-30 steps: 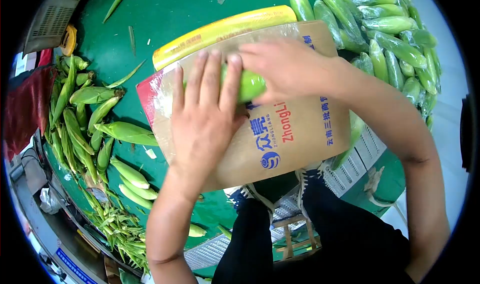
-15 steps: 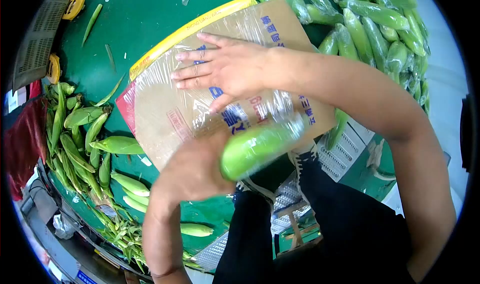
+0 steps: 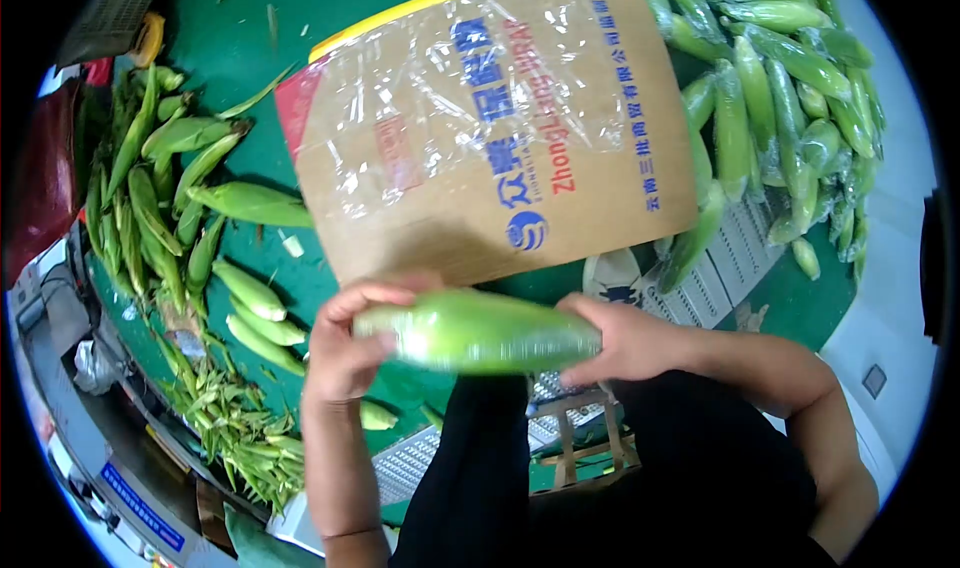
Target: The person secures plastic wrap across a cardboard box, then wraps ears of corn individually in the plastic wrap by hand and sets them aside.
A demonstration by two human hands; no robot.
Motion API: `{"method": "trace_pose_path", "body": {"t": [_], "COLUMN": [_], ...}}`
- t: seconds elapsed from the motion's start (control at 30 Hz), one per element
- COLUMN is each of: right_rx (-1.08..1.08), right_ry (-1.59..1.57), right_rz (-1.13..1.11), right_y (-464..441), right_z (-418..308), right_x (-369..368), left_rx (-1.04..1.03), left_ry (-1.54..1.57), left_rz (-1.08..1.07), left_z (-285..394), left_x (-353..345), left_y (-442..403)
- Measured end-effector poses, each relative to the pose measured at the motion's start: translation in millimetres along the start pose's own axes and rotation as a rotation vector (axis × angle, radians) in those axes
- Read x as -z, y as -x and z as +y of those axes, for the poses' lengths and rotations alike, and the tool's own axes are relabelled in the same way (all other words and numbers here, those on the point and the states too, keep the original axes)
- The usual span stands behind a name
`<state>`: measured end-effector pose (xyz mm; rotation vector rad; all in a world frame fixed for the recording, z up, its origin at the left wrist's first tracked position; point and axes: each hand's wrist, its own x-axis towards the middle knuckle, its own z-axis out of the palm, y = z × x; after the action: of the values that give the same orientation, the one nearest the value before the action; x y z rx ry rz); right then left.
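Observation:
A green corn ear in clear film (image 3: 480, 333) is held level between my two hands, just below the near edge of a cardboard box. My left hand (image 3: 360, 333) is closed round its left end, and my right hand (image 3: 630, 340) grips the right end. The brown box (image 3: 440, 208) has blue and red print, a red left corner and crinkled clear film over its top. Along the far edge of the box runs a yellow strip (image 3: 440, 8).
Wrapped corn ears (image 3: 735, 133) are piled at the right. Unwrapped ears in husk (image 3: 150, 208) and loose husk scraps (image 3: 250, 458) lie at the left. Peeled ears (image 3: 262, 318) rest beside the box. A perforated metal strip (image 3: 740, 258) and a wooden stool (image 3: 585, 443) are below.
The corn ear has moved off the box top towards my body. My right hand has left the film on the box and now holds the ear's right end.

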<state>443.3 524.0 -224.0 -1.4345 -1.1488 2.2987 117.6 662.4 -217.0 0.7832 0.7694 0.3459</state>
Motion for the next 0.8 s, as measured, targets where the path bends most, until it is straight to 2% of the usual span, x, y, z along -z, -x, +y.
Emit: {"method": "trace_pose_path", "body": {"t": [0.03, 0.07, 0.13, 0.2, 0.27, 0.3, 0.33, 0.37, 0.4, 0.43, 0.47, 0.5, 0.53, 0.57, 0.6, 0.67, 0.7, 0.73, 0.8], "right_rx": [-0.020, 0.048, 0.222, 0.324, 0.455, 0.259, 0.280, 0.372, 0.467, 0.500, 0.632, 0.749, 0.882, 0.949, 0.862, 0.645, 0.570, 0.544, 0.471], "right_ry": [-0.070, -0.010, 0.038, -0.042, -0.072, -0.551, -0.672, -0.722, -0.754, -0.991, -0.903, -1.050, -1.176, -1.122, -1.002, -0.770, -0.598, -0.463, -0.318], "right_rz": [0.043, 0.044, 0.065, 0.094, 0.269, 0.270, 0.297, 0.435, 0.573, 0.844, 0.888, 0.980, 1.067, 1.127, 1.225, 1.402, 1.274, 1.217, 1.242], "right_y": [-2.7, -9.4, -23.4, -36.4, -35.7, -28.2, -22.0, -9.3, 3.1, 14.9, 31.7, 49.0, 65.3, 74.4, 65.4, 39.2, 37.1, 30.0, 11.2], "right_z": [-11.3, -19.1, -40.9, -49.8, -50.6, -56.4, -63.2, -46.1, -29.1, -26.0, -19.5, -2.9, 11.4, 15.4, 2.4, -24.2, -5.8, 4.0, 8.9], "right_x": [-2.6, -4.0, -10.6, -17.6, -19.9, -13.6, 9.1, 35.3, 62.0, 92.0, 144.0, 200.4, 255.3, 278.2, 266.3, 212.4, 204.4, 193.0, 181.1], "left_rx": [-0.183, -0.281, -0.510, -0.625, -0.431, -0.487, -0.536, -0.800, -0.767, -0.703, -0.657, -0.603, -0.359, -0.191, -0.023, 0.033, 0.073, 0.164, 0.224], "left_ry": [0.407, 0.484, 0.203, 0.110, -0.237, -0.370, -0.510, -0.712, -0.627, -0.450, -0.233, -0.205, -0.285, -0.443, -0.601, -0.587, -0.587, -0.444, -0.292], "left_rz": [0.331, 0.650, 0.810, 0.696, 0.584, 0.456, 0.316, 0.190, 0.553, 0.937, 1.237, 1.401, 1.538, 1.533, 1.515, 1.513, 1.518, 1.297, 1.344], "left_z": [4.0, -8.1, -17.9, -9.4, -25.7, -35.3, -39.8, -21.2, -19.1, -16.9, -14.9, -22.9, -53.9, -59.9, -62.6, -78.3, -84.6, -58.2, -34.0], "left_x": [-39.3, -57.4, -90.0, -114.0, -115.4, -109.3, -99.3, -67.6, -29.9, 8.1, 46.1, 110.4, 201.1, 233.9, 257.7, 307.7, 318.4, 294.1, 262.1], "left_y": [-9.5, -19.1, -36.4, -46.1, -35.2, -33.8, -35.1, -38.7, -44.5, -50.9, -57.2, -71.9, -79.7, -85.1, -93.0, -105.6, -100.8, -99.4, -98.8]}}
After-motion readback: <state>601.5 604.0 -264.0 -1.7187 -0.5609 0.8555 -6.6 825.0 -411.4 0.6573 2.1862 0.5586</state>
